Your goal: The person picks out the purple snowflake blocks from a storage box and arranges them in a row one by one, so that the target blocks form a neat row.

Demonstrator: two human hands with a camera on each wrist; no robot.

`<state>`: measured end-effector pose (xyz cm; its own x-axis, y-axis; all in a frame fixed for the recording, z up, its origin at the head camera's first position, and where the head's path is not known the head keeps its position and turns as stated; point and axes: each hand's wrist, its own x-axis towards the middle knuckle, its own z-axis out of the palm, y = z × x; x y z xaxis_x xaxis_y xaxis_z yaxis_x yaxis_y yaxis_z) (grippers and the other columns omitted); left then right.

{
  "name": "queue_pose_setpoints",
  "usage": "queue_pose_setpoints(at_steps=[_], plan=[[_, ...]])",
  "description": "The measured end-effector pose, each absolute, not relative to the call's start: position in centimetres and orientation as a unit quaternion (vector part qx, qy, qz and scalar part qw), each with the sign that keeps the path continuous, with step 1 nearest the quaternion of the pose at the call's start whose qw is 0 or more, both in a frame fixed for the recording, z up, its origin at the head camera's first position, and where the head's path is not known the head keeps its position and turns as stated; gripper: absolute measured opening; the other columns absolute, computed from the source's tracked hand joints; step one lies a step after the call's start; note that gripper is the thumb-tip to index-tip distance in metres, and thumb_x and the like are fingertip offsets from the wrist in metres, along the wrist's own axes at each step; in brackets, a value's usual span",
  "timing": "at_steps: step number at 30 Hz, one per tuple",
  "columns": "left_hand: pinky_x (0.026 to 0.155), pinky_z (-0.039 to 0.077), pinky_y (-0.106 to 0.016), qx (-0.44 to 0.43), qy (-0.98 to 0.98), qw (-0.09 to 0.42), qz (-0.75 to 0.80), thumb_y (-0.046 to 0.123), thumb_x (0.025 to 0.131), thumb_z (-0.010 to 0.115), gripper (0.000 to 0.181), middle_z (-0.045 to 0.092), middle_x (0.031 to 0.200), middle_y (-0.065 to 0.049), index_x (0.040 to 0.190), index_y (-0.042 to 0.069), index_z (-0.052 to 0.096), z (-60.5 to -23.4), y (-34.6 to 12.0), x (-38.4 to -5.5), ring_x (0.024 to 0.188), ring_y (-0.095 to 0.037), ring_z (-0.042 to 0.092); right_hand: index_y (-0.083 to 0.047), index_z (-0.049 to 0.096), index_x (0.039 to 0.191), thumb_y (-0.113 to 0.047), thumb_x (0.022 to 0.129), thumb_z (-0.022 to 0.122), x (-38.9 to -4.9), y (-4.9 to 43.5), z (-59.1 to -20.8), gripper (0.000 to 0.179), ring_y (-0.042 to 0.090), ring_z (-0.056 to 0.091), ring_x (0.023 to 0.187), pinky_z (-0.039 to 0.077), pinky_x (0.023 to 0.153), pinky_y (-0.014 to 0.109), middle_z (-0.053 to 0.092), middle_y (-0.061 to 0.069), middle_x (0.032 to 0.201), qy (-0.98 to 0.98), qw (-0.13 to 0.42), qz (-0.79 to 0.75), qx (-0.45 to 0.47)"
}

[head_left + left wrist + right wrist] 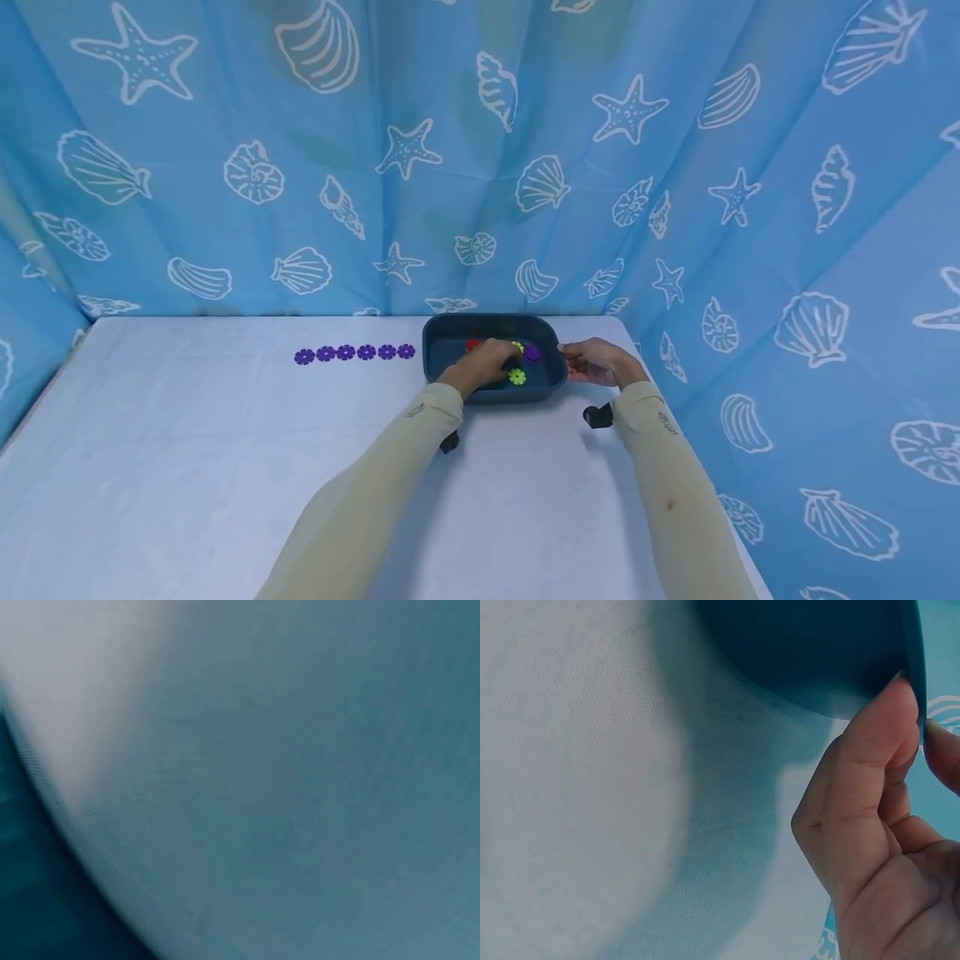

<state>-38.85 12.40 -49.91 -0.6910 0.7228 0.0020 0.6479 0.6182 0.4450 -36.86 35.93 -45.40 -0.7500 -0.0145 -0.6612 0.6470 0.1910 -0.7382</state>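
A dark blue-grey rectangular tub (495, 397) stands at the far edge of the table. Inside lie small flower-shaped plastic discs: yellow-green (517, 377), purple (532, 352) and red (472, 344). My left hand (482, 365) reaches down into the tub among them; its fingertips are partly hidden, so whether it pinches a disc is unclear. At the tub's right end, my right hand (600, 362) pinches the rim; the right wrist view shows fingers (862, 772) and thumb on opposite sides of the tub wall (817, 652). No hand appears in the blurred left wrist view.
To the tub's left, several purple flower discs (366, 352) lie in a straight row on the white tablecloth (187, 467). A blue curtain (420, 208) with white shell prints hangs behind the table and along its right side.
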Motion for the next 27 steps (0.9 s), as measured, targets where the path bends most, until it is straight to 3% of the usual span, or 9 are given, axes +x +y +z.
queue_pose_setpoints(at_steps=[10, 21, 27], plan=[[0.105, 0.043, -0.032, 0.371, 0.898, 0.091, 0.22, 0.006, 0.092, 0.066, 0.036, 0.061, 0.128, -0.008, 0.128, 0.007, 0.061, -49.81, 12.24, -39.08, 0.12, -0.019, 0.055, 0.001, 0.054, 0.123, -0.025, 0.099, 0.057, -37.13, 35.92, -45.49, 0.035, 0.017, 0.061, 0.073, 0.058, 0.076, 0.029, 0.057, 0.011, 0.093, 0.724, 0.276, -0.59, 0.228], [0.098, 0.048, -0.03, 0.363, 0.895, 0.107, 0.237, 0.007, 0.089, 0.071, 0.039, 0.062, 0.122, -0.009, 0.126, 0.003, 0.061, -49.71, 12.35, -39.08, 0.11, -0.018, 0.057, 0.0, 0.054, 0.122, -0.025, 0.1, 0.057, -37.0, 36.09, -45.51, 0.034, 0.017, 0.061, 0.072, 0.058, 0.074, 0.028, 0.057, 0.011, 0.091, 0.722, 0.273, -0.593, 0.229], [0.102, 0.045, -0.031, 0.354, 0.884, 0.076, 0.295, 0.011, 0.088, 0.072, 0.044, 0.061, 0.125, -0.01, 0.13, 0.004, 0.059, -49.98, 12.05, -39.25, 0.113, -0.019, 0.055, 0.001, 0.054, 0.121, -0.023, 0.1, 0.056, -36.88, 36.07, -45.56, 0.032, 0.017, 0.059, 0.071, 0.058, 0.072, 0.027, 0.057, 0.01, 0.089, 0.72, 0.274, -0.599, 0.22]])
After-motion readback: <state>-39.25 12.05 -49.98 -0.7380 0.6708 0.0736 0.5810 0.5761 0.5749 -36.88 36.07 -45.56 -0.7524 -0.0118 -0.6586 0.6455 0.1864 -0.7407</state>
